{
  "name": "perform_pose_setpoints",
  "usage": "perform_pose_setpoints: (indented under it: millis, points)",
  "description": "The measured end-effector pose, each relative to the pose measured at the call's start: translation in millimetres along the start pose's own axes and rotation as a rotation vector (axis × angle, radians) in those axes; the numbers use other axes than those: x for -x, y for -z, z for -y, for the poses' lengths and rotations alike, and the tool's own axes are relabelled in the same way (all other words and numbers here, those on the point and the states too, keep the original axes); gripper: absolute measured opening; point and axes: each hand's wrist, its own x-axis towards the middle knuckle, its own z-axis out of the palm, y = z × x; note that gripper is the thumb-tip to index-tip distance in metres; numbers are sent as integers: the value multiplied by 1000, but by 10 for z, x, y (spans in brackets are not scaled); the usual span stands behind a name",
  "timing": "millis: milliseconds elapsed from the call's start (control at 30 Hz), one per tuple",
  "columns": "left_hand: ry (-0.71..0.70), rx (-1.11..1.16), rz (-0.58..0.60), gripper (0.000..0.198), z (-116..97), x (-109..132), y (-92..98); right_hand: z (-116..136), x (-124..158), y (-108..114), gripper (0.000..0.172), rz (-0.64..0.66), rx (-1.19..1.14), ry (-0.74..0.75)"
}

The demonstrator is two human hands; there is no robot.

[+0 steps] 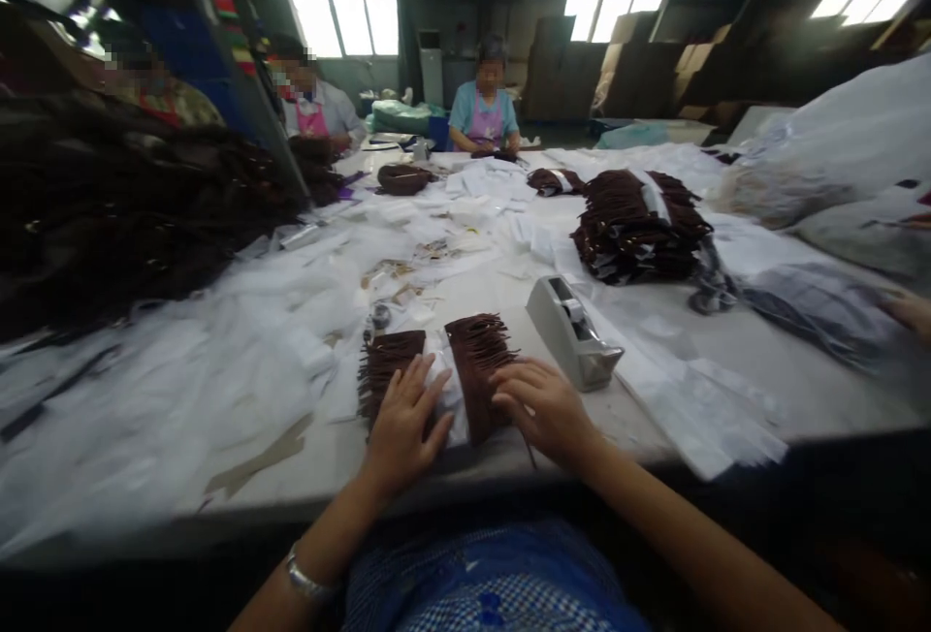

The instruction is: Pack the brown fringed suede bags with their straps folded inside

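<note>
In front of me on the table lies a dark brown fringed piece (482,390) with a white band (452,399) across its middle and fringe along both sides. My left hand (405,419) rests on its left half and on the band, fingers spread. My right hand (542,409) touches the right fringe, its fingers stretched out and slightly bent. I see nothing held in either hand. Just beyond the right hand stands a grey tape dispenser (574,331).
A tall stack of brown fringed pieces (640,225) sits at back right. Loose white plastic bags (240,390) cover the left side, beside a dark brown heap (131,196). White sheets (684,399) lie at right. Several people work across the table; another person's hand (913,312) shows at far right.
</note>
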Motion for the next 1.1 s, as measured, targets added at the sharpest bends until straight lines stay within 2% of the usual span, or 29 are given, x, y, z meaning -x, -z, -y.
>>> perform_pose_setpoints:
  millis: [67, 133, 233, 300, 333, 400, 433, 467, 567, 667, 767, 900, 967, 1033, 1100]
  points:
    - [20, -8, 34, 51, 145, 132, 93, 103, -117, -139, 27, 58, -19, 13]
    - [14, -3, 89, 46, 381, 318, 207, 143, -152, -334, 39, 165, 3, 54]
    - [43, -33, 151, 33, 808, 594, 449, 75, -77, -577, 49, 273, 69, 88]
    - [116, -78, 149, 20, 1019, 650, 637, 6, -12, -643, 52, 297, 94, 101]
    - [168, -99, 111, 18, 1076, 611, 717, -19, 10, -650, 54, 301, 99, 106]
    - [237, -104, -1, 17, 1087, 384, 808, -39, 26, -636, 55, 300, 103, 109]
    - [215, -78, -48, 20, 1056, 210, 807, -38, 24, -625, 56, 295, 103, 106]
    - [132, -30, -40, 24, 1014, 14, 775, -32, 19, -614, 55, 288, 103, 101]
    - [-240, 49, 187, 36, 939, -541, 559, -13, 0, -598, 55, 283, 107, 97]
    - [-456, -30, 414, 37, 1067, -804, 383, -17, -7, -597, 54, 303, 108, 107]
    - [-483, -147, 545, 32, 1373, -742, 425, -36, -10, -602, 53, 311, 95, 114]
    - [-433, -240, 616, 35, 1866, -437, 733, -59, -19, -614, 51, 280, 47, 102]
    - [-395, -225, 664, 34, 2026, -297, 900, -63, -23, -619, 49, 262, 14, 87]
    - [-321, -192, 656, 35, 2021, -224, 1019, -63, -27, -620, 48, 252, -15, 76]
    - [-222, -153, 551, 35, 1807, -243, 1053, -58, -29, -622, 48, 252, -27, 71]
